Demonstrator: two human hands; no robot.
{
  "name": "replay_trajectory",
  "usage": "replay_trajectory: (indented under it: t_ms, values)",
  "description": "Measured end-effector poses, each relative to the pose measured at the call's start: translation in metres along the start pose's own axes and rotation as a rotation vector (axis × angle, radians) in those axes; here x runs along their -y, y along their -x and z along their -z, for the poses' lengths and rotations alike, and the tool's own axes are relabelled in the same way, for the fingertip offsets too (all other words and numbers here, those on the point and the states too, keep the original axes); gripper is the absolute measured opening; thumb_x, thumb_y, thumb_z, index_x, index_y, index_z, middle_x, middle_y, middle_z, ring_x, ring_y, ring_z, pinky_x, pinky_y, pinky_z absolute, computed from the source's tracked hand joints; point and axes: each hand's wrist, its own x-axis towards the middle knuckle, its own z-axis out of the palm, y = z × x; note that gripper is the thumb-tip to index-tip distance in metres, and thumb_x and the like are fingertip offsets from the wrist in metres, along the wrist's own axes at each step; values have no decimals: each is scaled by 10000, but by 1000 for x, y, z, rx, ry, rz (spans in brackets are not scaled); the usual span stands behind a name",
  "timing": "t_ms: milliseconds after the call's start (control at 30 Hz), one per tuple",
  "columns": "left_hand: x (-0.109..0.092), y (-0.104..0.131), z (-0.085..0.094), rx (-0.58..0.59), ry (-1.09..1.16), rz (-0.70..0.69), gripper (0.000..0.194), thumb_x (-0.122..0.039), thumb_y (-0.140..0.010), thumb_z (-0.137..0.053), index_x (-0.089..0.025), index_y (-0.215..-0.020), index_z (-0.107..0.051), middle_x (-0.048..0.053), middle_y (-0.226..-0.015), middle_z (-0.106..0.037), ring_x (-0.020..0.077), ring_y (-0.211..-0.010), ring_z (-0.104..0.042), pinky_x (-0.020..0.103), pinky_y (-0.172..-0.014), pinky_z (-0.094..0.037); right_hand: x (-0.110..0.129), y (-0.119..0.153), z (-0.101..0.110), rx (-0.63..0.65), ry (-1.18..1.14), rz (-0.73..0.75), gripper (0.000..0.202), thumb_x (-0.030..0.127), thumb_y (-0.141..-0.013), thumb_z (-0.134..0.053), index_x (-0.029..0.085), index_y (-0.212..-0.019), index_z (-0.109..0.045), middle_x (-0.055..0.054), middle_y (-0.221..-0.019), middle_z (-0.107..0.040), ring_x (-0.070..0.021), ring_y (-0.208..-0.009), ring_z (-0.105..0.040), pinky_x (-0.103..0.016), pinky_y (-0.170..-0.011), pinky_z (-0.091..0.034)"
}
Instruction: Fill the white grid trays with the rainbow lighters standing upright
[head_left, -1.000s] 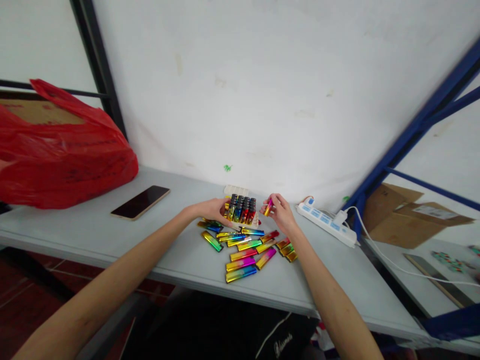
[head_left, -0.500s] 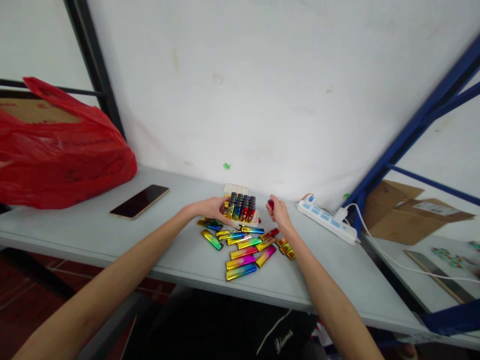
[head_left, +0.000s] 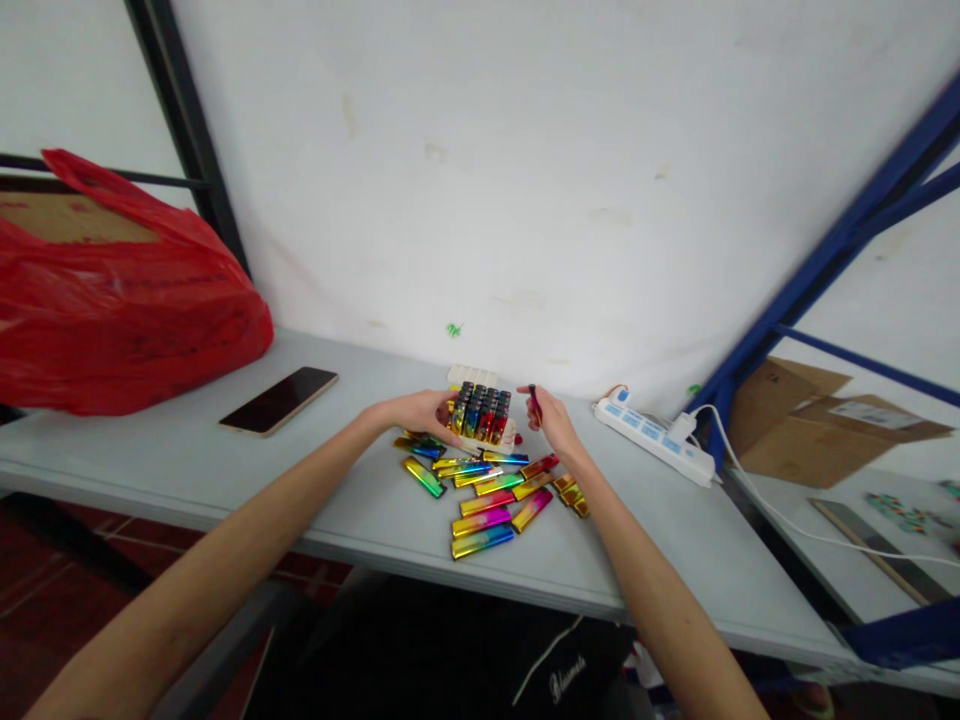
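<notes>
Several shiny lighters (head_left: 481,412) with black tops stand upright in rows in a small white tray (head_left: 511,438) near the wall. My left hand (head_left: 424,416) grips the tray's left side, its thumb along the front and its fingers partly hidden behind. Just right of the tray, my right hand (head_left: 558,424) is closed on a dark red lighter (head_left: 535,404), held upright with the black top up and apart from the tray. Loose metallic lighters, such as a yellow and blue one (head_left: 482,542) and a green and gold one (head_left: 424,477), lie scattered in front of the tray.
A white partitioned piece (head_left: 472,376) lies behind the tray. To the right is a power strip (head_left: 652,440) with a plugged cable. A phone (head_left: 279,401) and a red plastic bag (head_left: 135,310) are on the left. A cardboard box (head_left: 810,425) stands beyond the blue frame.
My right hand has turned, so the lighter in it now shows upright and more of it is visible. My left hand stays at the tray.
</notes>
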Motion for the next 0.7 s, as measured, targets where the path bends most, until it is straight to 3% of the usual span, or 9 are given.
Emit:
replay_trajectory:
  t_ms: [133, 267, 433, 700]
  values:
    - [12, -3, 0, 56, 139, -122, 778, -537, -644, -835, -172, -1275, -562, 35, -881, -724, 203, -745, -635, 289, -672, -423, -2, -1, 3, -30, 98, 115, 515, 668, -832, -583, 182, -983, -663, -2, -751, -618, -122, -618, -556, -260, -586, -470]
    - [16, -5, -1, 68, 193, -124, 814, -517, -630, -851, -175, -1306, -551, 55, -932, -737, 219, -782, -649, 302, -700, -437, -2, 0, 4, -19, 31, 109, 448, 604, -799, -673, 209, -1000, -609, -53, -911, -719, -184, -818, -679, -332, -747, -564]
    - [18, -6, -1, 72, 185, -105, 825, -488, -628, -861, -175, -1319, -538, 61, -938, -737, 226, -790, -655, 306, -701, -444, -7, 2, 4, 75, -52, 43, 442, 574, -801, -691, 250, -1048, -521, -25, -948, -731, -197, -870, -712, -407, -794, -617]
    - [20, -7, -3, 56, 184, -107, 817, -478, -631, -865, -182, -1319, -539, 77, -999, -739, 238, -833, -664, 310, -706, -456, -4, 5, 10, 107, 314, 227, 324, 454, -905, -595, 243, -1124, -485, -53, -970, -724, -213, -925, -715, -402, -824, -600]
